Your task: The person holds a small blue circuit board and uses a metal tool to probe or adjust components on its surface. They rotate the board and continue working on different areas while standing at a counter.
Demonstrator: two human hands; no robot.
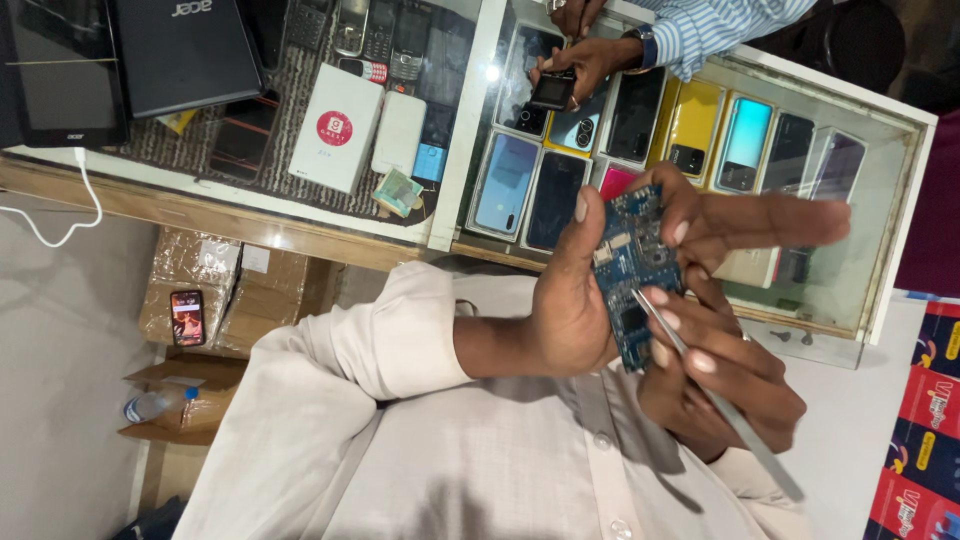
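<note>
Two hands work close: left hand (570, 300) grips a blue circuit board (632, 270) upright for access; right hand (715, 375) pinches tweezers (700, 385), tip apparently touching it, above the glass counter's (880, 250) front edge.

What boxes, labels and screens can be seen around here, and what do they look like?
White box: flat rectangle with a round red label, on the counter mat.
Phone on cartons: small, screen lit with a picture, lower left.
Display phones: rows under the glass; blue, black, yellow and teal backs.
Laptop: dark, closed, top left.
Red packets: right edge, colourful print.
</note>
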